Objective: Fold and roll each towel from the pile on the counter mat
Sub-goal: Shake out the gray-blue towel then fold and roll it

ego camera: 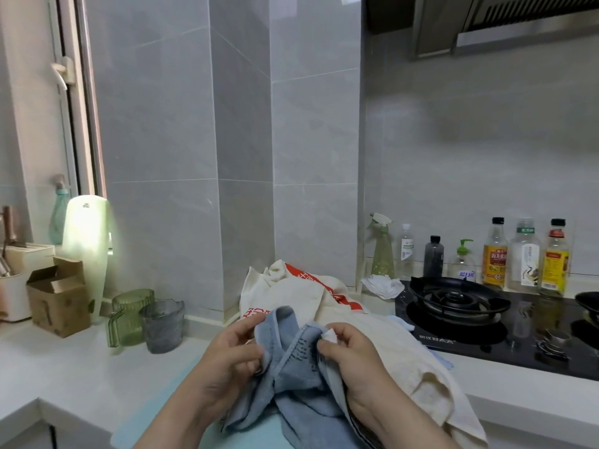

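A blue towel (299,380) hangs crumpled between both hands above a light blue counter mat (162,416). My left hand (231,354) grips its upper left edge, fingers curled round the cloth. My right hand (348,354) pinches the other edge near a small white tag. Behind and to the right lies the pile: a cream towel (402,361) draped over the counter edge and a cream cloth with red print (301,286) against the wall corner.
A black gas hob (460,303) sits to the right, with bottles (494,254) along the wall behind it. Two glass jugs (146,319), a cardboard box (58,296) and a pale upright container (86,251) stand on the left counter. Crumpled white paper (382,285) lies near the hob.
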A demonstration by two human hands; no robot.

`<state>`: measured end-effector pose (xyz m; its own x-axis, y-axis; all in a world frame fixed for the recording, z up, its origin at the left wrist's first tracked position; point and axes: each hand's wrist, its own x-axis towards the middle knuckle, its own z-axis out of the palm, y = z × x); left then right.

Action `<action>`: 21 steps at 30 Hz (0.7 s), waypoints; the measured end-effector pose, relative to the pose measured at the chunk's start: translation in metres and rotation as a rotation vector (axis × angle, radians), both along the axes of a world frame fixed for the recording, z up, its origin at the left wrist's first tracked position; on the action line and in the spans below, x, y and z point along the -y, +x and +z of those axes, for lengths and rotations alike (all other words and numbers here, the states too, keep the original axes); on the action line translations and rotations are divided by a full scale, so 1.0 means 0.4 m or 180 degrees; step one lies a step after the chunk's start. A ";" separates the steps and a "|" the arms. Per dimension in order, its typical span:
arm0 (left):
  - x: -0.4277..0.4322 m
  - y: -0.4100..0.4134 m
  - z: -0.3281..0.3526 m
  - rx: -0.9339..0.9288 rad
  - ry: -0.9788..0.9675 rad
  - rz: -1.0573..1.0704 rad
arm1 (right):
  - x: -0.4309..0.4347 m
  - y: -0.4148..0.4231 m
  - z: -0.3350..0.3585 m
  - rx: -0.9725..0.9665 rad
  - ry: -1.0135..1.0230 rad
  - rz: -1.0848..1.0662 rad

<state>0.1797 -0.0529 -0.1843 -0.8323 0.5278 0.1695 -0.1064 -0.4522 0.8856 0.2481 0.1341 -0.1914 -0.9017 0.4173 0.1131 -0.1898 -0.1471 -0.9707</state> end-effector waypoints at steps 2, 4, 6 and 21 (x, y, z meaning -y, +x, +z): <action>-0.027 -0.017 -0.015 -0.0084 -0.0113 -0.0054 | 0.014 -0.025 0.003 -0.0103 0.0238 -0.0510; -0.051 -0.028 -0.037 -0.0135 -0.0241 0.0054 | 0.035 -0.043 -0.010 -0.0126 0.0442 -0.0808; -0.066 -0.040 -0.067 0.0123 -0.0122 0.0194 | 0.056 -0.054 -0.041 -0.0192 0.0630 -0.0983; -0.073 -0.042 -0.108 0.0278 0.0240 0.0724 | 0.084 -0.085 -0.137 -0.0927 0.2203 -0.0829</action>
<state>0.1629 -0.0237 -0.2274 -0.9414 0.3137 0.1235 -0.0690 -0.5377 0.8403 0.2143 0.1007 -0.2463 -0.6792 0.3593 0.6400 -0.3954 0.5555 -0.7315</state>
